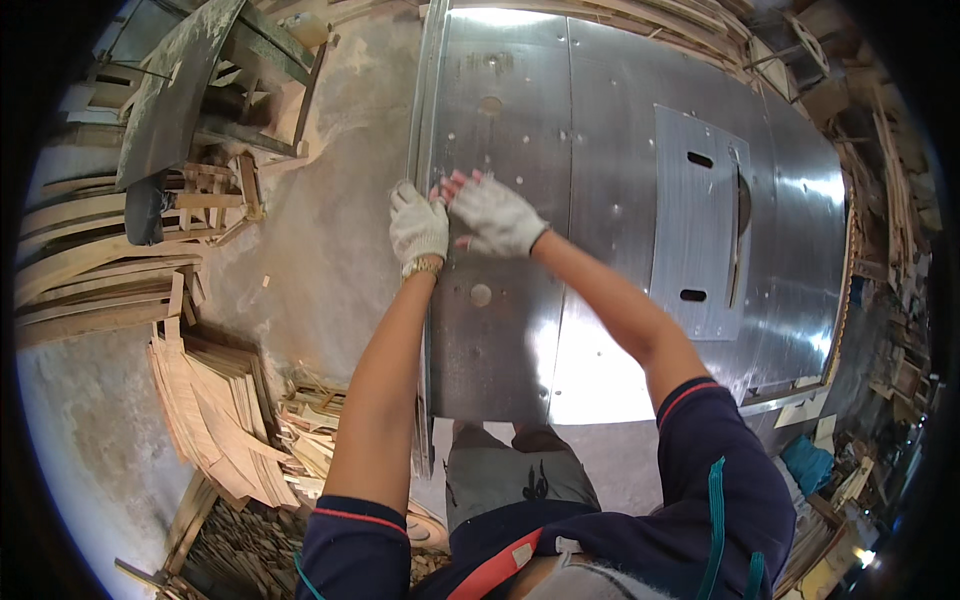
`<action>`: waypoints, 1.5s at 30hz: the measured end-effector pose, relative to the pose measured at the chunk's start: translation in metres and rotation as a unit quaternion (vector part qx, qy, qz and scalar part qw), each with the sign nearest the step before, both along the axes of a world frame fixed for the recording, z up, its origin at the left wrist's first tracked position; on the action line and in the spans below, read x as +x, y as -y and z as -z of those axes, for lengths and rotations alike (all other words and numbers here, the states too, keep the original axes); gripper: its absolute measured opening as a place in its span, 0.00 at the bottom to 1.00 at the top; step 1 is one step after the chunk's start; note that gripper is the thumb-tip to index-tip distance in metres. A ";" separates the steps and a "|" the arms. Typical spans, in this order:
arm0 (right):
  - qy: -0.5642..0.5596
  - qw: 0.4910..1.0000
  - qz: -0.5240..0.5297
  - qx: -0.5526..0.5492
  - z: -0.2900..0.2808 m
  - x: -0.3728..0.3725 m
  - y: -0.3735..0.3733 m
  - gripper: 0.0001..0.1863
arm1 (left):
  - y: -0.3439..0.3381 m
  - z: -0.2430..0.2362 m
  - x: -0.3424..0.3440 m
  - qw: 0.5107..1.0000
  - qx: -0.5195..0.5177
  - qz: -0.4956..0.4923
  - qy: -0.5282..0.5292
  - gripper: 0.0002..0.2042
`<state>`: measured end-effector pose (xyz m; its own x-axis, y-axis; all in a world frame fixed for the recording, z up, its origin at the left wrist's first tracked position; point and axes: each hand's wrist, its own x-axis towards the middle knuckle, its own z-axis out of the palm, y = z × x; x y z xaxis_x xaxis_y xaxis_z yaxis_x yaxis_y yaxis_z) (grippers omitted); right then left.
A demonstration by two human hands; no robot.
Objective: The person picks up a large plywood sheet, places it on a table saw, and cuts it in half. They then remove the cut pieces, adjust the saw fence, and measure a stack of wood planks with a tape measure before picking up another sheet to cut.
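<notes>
A steel-topped bench (610, 230) fills the middle and right, with a long metal rail (425, 90) along its left edge. My left hand (417, 225), in a whitish knit glove with a watch at the wrist, is on the rail with fingers curled over it. My right hand (492, 215), in a similar glove with bare fingertips, reaches leftward over the steel, fingers apart, close beside the left hand. Whether it touches the surface is unclear. A slotted insert plate (696, 230) with a long blade opening sits on the right part of the top.
Left on the concrete floor (315, 250) are stacks of curved wooden strips (100, 290), cut plywood pieces (215, 410) and a dusty machine stand (175, 95). Timber offcuts (885, 200) line the right and far sides. A teal bag (808, 462) lies at the lower right.
</notes>
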<state>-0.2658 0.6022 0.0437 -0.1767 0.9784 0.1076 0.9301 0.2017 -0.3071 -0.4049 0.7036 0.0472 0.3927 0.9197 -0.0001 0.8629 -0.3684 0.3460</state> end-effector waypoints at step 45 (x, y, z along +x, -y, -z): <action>-0.705 0.484 0.493 -0.161 0.124 -0.459 0.206 0.15 | 0.073 0.002 -0.143 0.981 -0.044 0.175 0.074 0.39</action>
